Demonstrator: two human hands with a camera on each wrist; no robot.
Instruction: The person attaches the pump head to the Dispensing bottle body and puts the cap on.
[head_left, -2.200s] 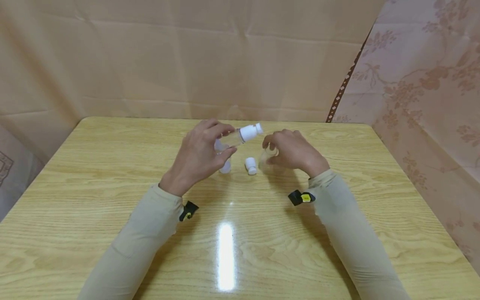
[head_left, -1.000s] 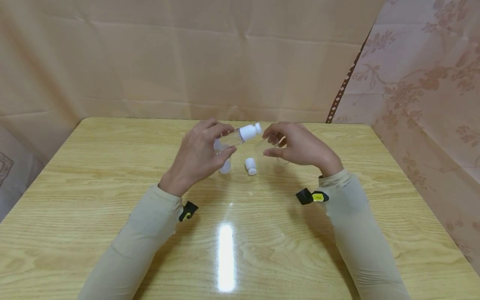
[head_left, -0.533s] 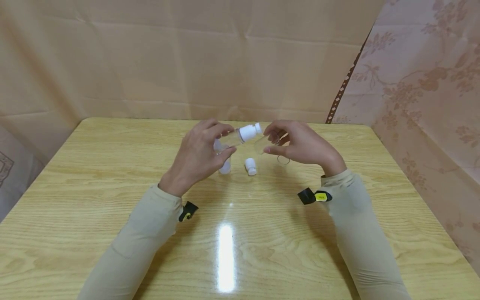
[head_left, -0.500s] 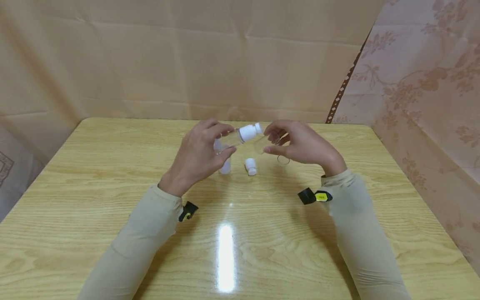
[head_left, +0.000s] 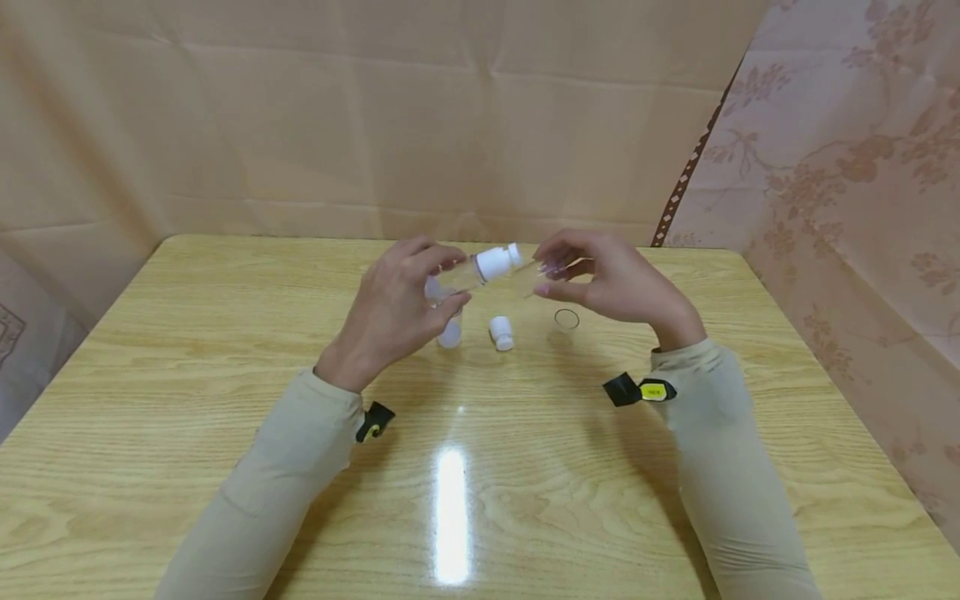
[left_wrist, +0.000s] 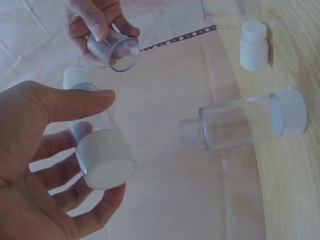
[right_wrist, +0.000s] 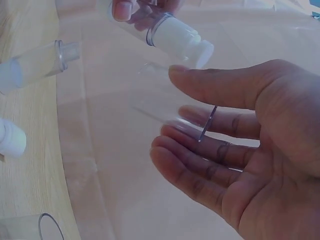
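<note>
My left hand (head_left: 393,312) grips a clear bottle with a white pump top (head_left: 493,264) and a white base, tilted above the table with the pump pointing right and slightly up. Between the thumb and fingers of my right hand (head_left: 618,279) is a clear cylindrical cap (left_wrist: 120,50), its open end facing the pump. The cap and the pump stand a little apart. Below on the table, an uncovered clear bottle (left_wrist: 235,122) stands upright with its threaded neck bare, partly hidden by my left hand in the head view. A loose white pump head (head_left: 501,332) is right of it.
A second clear cap (right_wrist: 25,227) stands on the wood-grain table (head_left: 525,500), under my right hand; its rim shows as a thin ring in the head view. A beige cloth (head_left: 420,117) hangs behind the table's far edge.
My right hand has lifted the clear cap from near the table and drawn it up and rightward, uncovering the second cap's rim. My left hand and its bottle have hardly moved.
</note>
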